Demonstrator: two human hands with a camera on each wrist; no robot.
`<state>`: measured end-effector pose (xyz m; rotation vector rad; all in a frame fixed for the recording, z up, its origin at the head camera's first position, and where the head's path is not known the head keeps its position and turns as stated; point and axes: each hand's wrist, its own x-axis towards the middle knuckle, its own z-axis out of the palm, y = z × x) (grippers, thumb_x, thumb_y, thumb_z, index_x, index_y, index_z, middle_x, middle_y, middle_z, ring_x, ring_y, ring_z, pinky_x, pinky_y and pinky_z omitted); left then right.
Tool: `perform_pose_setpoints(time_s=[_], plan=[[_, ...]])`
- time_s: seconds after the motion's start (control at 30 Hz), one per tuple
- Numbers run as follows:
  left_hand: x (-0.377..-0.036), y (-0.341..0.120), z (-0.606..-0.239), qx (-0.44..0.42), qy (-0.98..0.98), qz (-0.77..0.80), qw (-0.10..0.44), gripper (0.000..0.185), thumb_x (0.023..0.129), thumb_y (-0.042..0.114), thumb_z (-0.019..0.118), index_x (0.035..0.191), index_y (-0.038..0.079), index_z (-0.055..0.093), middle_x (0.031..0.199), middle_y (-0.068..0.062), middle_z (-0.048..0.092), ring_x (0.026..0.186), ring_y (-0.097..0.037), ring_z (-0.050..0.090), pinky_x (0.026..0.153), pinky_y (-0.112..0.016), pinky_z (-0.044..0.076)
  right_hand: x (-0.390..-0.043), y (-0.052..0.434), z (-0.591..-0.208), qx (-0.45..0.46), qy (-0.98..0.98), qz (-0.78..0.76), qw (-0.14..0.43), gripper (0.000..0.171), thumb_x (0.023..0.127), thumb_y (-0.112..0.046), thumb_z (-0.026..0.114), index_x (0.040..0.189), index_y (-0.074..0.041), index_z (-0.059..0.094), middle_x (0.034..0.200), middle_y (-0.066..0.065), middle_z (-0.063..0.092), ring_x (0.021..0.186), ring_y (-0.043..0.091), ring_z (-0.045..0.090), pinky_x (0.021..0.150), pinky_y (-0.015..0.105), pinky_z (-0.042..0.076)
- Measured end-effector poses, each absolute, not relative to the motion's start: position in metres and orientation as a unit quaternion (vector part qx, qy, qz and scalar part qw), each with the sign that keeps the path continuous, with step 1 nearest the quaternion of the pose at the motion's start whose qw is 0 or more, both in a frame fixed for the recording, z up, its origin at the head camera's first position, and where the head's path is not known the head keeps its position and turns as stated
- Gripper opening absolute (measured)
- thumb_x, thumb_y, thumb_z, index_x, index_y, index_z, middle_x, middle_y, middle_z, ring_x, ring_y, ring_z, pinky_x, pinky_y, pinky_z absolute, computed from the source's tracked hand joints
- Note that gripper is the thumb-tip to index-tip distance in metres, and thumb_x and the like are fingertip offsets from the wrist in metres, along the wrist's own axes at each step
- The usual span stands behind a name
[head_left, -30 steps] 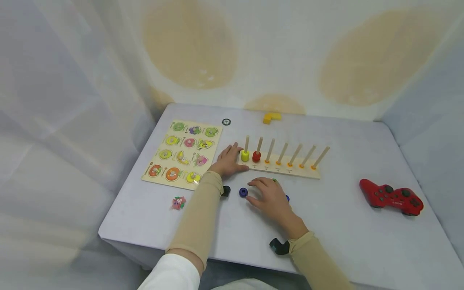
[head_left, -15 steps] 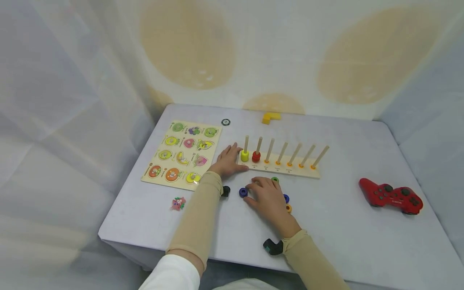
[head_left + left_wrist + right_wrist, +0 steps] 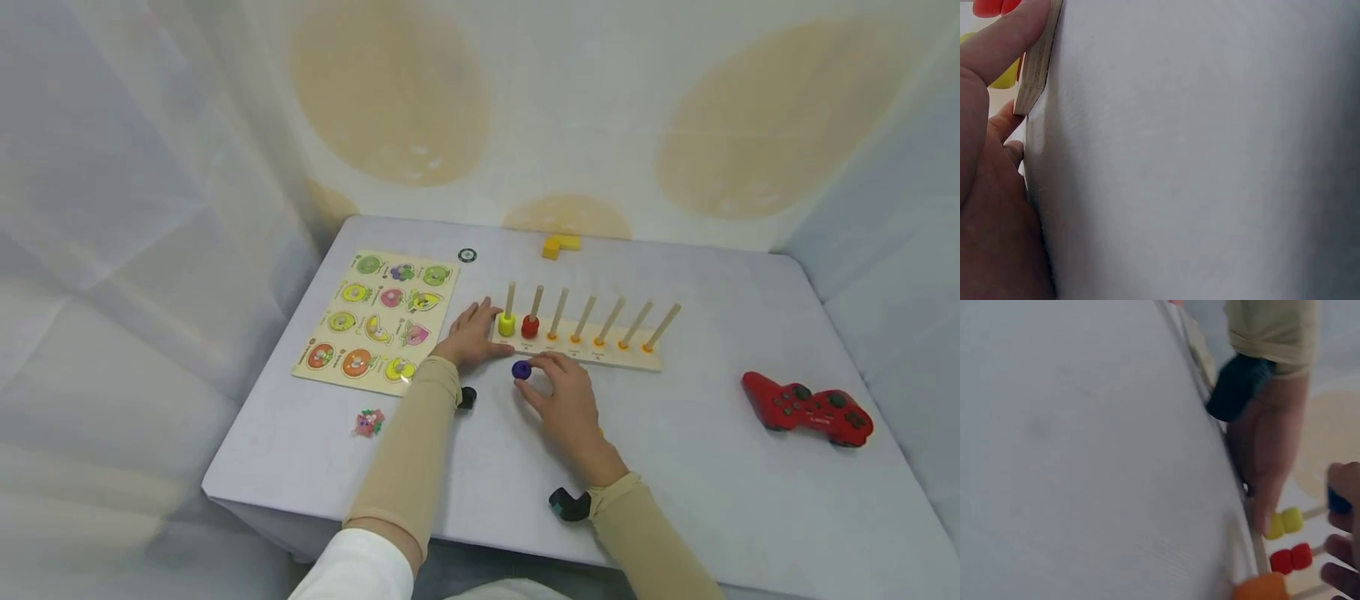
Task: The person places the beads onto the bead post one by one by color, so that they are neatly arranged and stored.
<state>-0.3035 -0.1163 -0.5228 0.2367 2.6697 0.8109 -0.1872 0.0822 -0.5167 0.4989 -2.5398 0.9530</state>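
Note:
A wooden peg board [image 3: 630,357] with a row of upright pegs lies mid-table. Yellow beads [image 3: 507,325] sit on its leftmost peg and red beads [image 3: 530,327] on the one beside it. My left hand [image 3: 470,337] grips the board's left end, thumb along the front edge and fingers at the back corner. Between thumb and fingertips, my right hand [image 3: 564,402] pinches a dark blue bead [image 3: 521,370], just in front of the board. The right wrist view shows the same blue bead [image 3: 1339,501] at its right edge.
A fruit puzzle board [image 3: 382,321] lies left of the left arm, a small pink figure [image 3: 368,422] in front of it. Yellow blocks [image 3: 561,244] and a round chip [image 3: 467,255] are at the back. A red game controller [image 3: 810,409] lies far right.
My right hand has taken up the dark blue bead from the table and moved it away from me, towards the peg board. The left hand has stayed on the board's end.

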Motion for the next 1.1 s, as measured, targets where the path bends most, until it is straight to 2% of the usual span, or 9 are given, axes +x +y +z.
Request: perform_pose_setpoints(time_s=[0.17,0.3,0.47,0.73,0.97,1.1], plan=[[-0.303,-0.116,-0.523,0.079,0.939,0.289,0.171,0.087,0.089,0.050,0.076,0.159,0.024,0.032,0.175,-0.002,0.004,0.162,-0.026,-0.001,0.132,-0.051,0.004,-0.210,0.106,-0.494,0.125,-0.872,0.384,0.277,0.038,0.086,-0.022,0.083,0.115,0.000,0.070,0.119,0.017,0.068,0.117,0.038,0.061,0.103,0.057,0.045],[-0.301,-0.117,-0.524,0.078,0.938,0.290,0.172,0.086,0.088,0.049,0.076,0.158,0.024,0.034,0.175,-0.002,0.005,0.162,-0.026,-0.001,0.132,-0.051,0.004,-0.237,0.124,-0.472,0.094,-0.877,0.364,0.298,0.037,0.089,-0.026,0.080,0.115,-0.001,0.069,0.124,0.018,0.064,0.122,0.040,0.055,0.108,0.061,0.033],[-0.299,-0.117,-0.532,0.079,0.935,0.295,0.178,0.085,0.087,0.049,0.077,0.157,0.024,0.036,0.175,-0.001,0.005,0.162,-0.026,-0.001,0.132,-0.051,0.004,-0.256,0.133,-0.457,0.095,-0.905,0.321,0.262,0.034,0.091,-0.031,0.078,0.111,-0.004,0.070,0.137,0.017,0.057,0.134,0.043,0.044,0.111,0.065,0.023],[-0.296,-0.115,-0.540,0.085,0.933,0.295,0.188,0.084,0.087,0.053,0.076,0.156,0.026,0.036,0.175,0.001,0.004,0.162,-0.024,-0.002,0.132,-0.051,0.005,-0.260,0.133,-0.450,0.086,-0.948,0.254,0.170,0.040,0.092,-0.041,0.075,0.114,-0.007,0.072,0.147,0.015,0.053,0.140,0.041,0.039,0.115,0.067,0.020],[-0.300,-0.114,-0.533,0.076,0.932,0.304,0.182,0.084,0.087,0.051,0.077,0.156,0.027,0.036,0.175,0.002,0.004,0.162,-0.024,-0.002,0.131,-0.052,0.005,-0.261,0.138,-0.440,0.095,-0.950,0.252,0.156,0.047,0.094,-0.041,0.072,0.129,-0.009,0.067,0.150,0.016,0.050,0.141,0.043,0.036,0.114,0.067,0.018],[-0.303,-0.116,-0.527,0.070,0.934,0.304,0.172,0.085,0.086,0.050,0.078,0.156,0.026,0.036,0.175,0.001,0.004,0.162,-0.025,-0.002,0.131,-0.053,0.005,-0.261,0.145,-0.435,0.105,-0.941,0.276,0.165,0.040,0.097,-0.034,0.068,0.130,-0.009,0.066,0.149,0.016,0.050,0.141,0.043,0.036,0.114,0.068,0.017]])
